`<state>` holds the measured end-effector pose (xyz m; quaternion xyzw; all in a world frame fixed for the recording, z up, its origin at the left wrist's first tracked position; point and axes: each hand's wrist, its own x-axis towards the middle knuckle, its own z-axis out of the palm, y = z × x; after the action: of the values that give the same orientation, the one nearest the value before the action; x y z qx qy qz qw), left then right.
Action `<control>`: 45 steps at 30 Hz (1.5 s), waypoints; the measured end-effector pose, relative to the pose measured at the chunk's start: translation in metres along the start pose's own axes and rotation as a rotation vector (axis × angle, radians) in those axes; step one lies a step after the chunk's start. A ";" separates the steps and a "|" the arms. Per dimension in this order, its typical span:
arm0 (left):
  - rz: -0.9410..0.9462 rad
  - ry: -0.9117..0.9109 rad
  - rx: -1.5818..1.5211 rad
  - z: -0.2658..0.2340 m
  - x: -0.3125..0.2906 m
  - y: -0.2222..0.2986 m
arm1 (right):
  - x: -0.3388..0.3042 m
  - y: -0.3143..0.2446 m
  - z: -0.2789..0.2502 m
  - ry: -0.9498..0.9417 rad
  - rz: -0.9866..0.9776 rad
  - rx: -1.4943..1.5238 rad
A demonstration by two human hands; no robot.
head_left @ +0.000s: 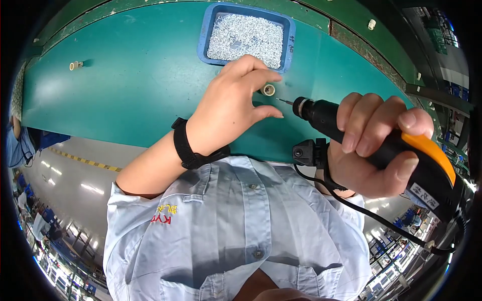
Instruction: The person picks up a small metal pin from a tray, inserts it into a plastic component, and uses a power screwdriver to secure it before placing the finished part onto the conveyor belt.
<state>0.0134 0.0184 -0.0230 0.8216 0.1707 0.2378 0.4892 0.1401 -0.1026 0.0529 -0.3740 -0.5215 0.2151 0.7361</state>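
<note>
My left hand [233, 95] is open above the green bench, its thumb and fingers spread around a small cream-coloured cylindrical part [268, 90]. That part has a round opening in its end; whether a finger touches it cannot be made out. In my right hand [381, 135] is a black and orange electric screwdriver [324, 118], gripped around its body. Its thin bit points left, a short way from the part. Just beyond my left hand lies a blue plastic tray [202, 47] filled with many small silvery screws [246, 37].
A second small cylindrical part [76, 65] lies on the left of the green bench top [145, 60]. A black cable [371, 215] trails right from a small black device [309, 153] at my right wrist. Another person's blue sleeve [19, 148] shows at far left.
</note>
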 end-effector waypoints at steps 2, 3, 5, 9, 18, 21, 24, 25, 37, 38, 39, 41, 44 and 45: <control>-0.030 0.039 0.013 0.003 0.001 -0.003 | 0.002 0.003 -0.004 -0.004 0.009 -0.061; -0.070 -0.016 -0.015 0.004 0.001 -0.007 | 0.001 0.003 -0.003 -0.003 0.011 -0.065; -0.150 -0.130 -0.072 0.005 0.000 -0.018 | 0.002 0.005 0.008 0.138 0.068 -0.152; -0.169 -0.182 -0.260 0.005 -0.007 -0.042 | 0.005 0.018 0.024 0.225 0.144 -0.215; -0.242 -0.221 -0.246 -0.001 -0.001 -0.033 | 0.007 0.037 0.007 0.122 0.143 -0.416; -0.225 -0.234 -0.217 -0.002 0.000 -0.030 | 0.008 0.040 0.011 0.137 0.153 -0.356; -0.223 -0.226 -0.239 0.001 -0.002 -0.032 | 0.006 0.041 0.011 0.127 0.158 -0.346; -0.220 -0.223 -0.250 0.002 -0.002 -0.033 | 0.004 0.042 0.010 0.111 0.156 -0.370; -0.011 -0.160 -0.099 0.002 -0.003 -0.034 | 0.004 0.031 0.020 0.195 0.149 -0.110; 0.001 -0.144 -0.083 -0.004 0.005 -0.029 | 0.003 0.021 0.011 0.168 0.019 0.010; -0.011 -0.149 -0.057 -0.014 0.018 -0.021 | 0.002 0.010 0.001 0.139 -0.109 0.131; -0.035 -0.189 -0.017 -0.023 0.040 -0.010 | -0.005 -0.014 -0.012 0.186 -0.184 0.092; -0.034 -0.021 -0.141 -0.047 0.102 -0.050 | -0.008 -0.016 -0.008 0.206 -0.207 0.023; -0.112 -0.044 -0.151 -0.061 0.122 -0.061 | -0.009 -0.013 -0.006 0.196 -0.166 -0.025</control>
<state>0.0773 0.1533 -0.0246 0.7764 0.1874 0.2042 0.5660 0.1417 -0.1192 0.0559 -0.3579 -0.4789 0.1092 0.7941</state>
